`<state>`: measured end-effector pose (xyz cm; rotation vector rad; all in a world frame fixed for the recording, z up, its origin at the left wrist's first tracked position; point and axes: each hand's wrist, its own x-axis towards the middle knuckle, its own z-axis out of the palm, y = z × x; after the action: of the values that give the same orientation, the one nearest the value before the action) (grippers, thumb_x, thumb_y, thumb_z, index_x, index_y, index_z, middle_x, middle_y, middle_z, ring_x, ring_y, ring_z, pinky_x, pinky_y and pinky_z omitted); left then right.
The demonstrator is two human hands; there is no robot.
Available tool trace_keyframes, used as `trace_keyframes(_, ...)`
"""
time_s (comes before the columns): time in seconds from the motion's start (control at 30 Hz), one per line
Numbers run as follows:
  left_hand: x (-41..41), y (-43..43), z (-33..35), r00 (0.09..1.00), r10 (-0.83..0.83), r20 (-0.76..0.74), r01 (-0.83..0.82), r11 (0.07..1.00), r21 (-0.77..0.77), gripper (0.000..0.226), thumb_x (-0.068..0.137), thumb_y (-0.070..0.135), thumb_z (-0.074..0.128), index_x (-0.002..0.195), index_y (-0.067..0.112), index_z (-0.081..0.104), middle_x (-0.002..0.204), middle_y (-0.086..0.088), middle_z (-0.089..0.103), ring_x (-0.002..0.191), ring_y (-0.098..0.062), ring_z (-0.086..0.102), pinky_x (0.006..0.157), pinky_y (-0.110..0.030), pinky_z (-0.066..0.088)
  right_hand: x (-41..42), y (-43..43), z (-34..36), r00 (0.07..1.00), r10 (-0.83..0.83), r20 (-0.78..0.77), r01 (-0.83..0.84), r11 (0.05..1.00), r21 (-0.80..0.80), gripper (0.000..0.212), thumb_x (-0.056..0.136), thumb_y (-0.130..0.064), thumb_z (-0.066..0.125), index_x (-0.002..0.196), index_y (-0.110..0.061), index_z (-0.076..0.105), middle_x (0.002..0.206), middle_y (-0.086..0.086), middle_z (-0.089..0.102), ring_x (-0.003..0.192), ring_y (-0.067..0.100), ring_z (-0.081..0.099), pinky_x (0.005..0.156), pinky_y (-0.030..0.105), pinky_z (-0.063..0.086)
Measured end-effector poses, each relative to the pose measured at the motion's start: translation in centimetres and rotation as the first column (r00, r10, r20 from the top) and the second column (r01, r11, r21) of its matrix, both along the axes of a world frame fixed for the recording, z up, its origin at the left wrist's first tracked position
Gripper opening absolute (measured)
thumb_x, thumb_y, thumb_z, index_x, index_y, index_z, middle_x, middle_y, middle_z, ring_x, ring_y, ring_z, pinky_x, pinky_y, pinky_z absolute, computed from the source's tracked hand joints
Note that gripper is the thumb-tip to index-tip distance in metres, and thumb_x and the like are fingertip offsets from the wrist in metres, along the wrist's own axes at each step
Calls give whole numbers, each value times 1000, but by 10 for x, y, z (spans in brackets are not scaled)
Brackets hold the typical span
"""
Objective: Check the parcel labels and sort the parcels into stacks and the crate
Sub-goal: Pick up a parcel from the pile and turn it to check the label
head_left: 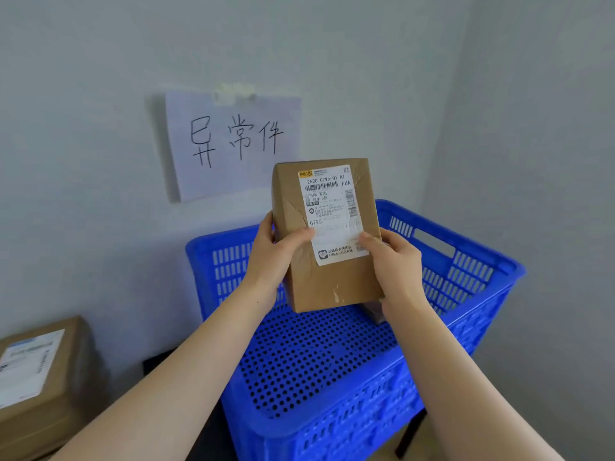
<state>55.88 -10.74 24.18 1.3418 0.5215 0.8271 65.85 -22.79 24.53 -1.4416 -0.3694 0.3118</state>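
Observation:
A brown cardboard parcel (293,207) with a white shipping label (332,207) facing me is held upright over the blue plastic crate (332,361). My left hand (271,257) grips its left edge, thumb on the front. My right hand (394,261) grips the right edge, thumb lying on the label's lower corner. Behind the held parcel's lower right corner, a small part of another parcel (374,311) shows inside the crate.
A handwritten paper sign (233,144) is taped to the wall above the crate. A stack of brown labelled parcels (36,380) sits at the lower left. The crate stands in a wall corner on a dark stand (156,364).

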Motion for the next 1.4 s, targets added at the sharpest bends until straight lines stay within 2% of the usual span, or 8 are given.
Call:
trace_keyframes(0.17, 68, 21, -14, 984, -67, -162, 42, 987, -152, 45, 83, 29, 70, 124, 29, 51, 107, 6, 69, 94, -14, 65, 83, -38, 52, 65, 14, -13, 1000, 7, -25, -11, 992, -125, 36, 89, -22, 61, 125, -23, 57, 108, -5, 63, 89, 10, 59, 73, 30, 49)
trace_keyframes(0.27, 105, 44, -29, 961, -129, -245, 77, 974, -212, 46, 82, 29, 71, 124, 26, 52, 107, 3, 69, 94, -16, 66, 76, -36, 53, 105, 27, -19, 1000, 29, -8, -30, 962, -273, 45, 89, -24, 61, 133, -21, 49, 121, -1, 56, 103, 18, 56, 82, 34, 47)
trace_keyframes(0.47, 154, 83, -65, 878, -254, -406, 124, 939, -319, 46, 79, 34, 73, 120, 21, 57, 106, -3, 69, 99, -22, 64, 80, -42, 54, 176, 57, -26, 979, 186, -84, -202, 825, -527, 24, 92, -19, 56, 113, -9, 62, 95, 3, 61, 85, 18, 55, 67, 30, 45)
trace_keyframes(0.73, 193, 107, -134, 836, -267, -479, 19, 886, -462, 75, 62, 38, 83, 127, 20, 50, 113, -6, 66, 103, -27, 63, 82, -48, 54, 239, 99, -78, 917, 298, -267, -391, 533, -751, 26, 91, -10, 53, 115, -7, 61, 115, 10, 63, 93, 21, 58, 86, 38, 53)
trace_keyframes(0.87, 206, 112, -177, 819, -259, -511, -67, 842, -535, 97, 40, 45, 88, 126, 22, 50, 114, -6, 66, 103, -28, 63, 88, -52, 51, 263, 119, -109, 867, 400, -299, -438, 322, -839, 27, 96, -9, 47, 121, -4, 54, 121, 11, 60, 108, 23, 59, 94, 38, 51)
trace_keyframes(0.93, 210, 109, -191, 803, -256, -539, -100, 833, -544, 87, 51, 42, 87, 126, 20, 47, 113, -7, 65, 103, -29, 62, 92, -53, 49, 273, 124, -128, 843, 421, -336, -464, 251, -850, 28, 95, -10, 50, 122, -3, 55, 122, 11, 60, 110, 25, 60, 94, 39, 52)
trace_keyframes(1.07, 221, 109, -213, 785, -223, -577, -163, 825, -541, 67, 75, 32, 79, 129, 18, 41, 112, -7, 62, 103, -27, 59, 97, -53, 45, 293, 135, -160, 805, 388, -449, -564, 264, -782, 34, 89, -10, 58, 123, -7, 56, 118, 10, 62, 101, 26, 63, 87, 41, 55)
trace_keyframes(1.4, 248, 108, -257, 731, -163, -663, -272, 821, -501, 61, 88, 33, 65, 136, 10, 34, 112, -6, 59, 88, -20, 57, 73, -42, 47, 316, 153, -198, 741, 386, -550, -651, 212, -729, 33, 73, -17, 64, 106, -9, 63, 103, 11, 69, 93, 28, 67, 84, 47, 56)
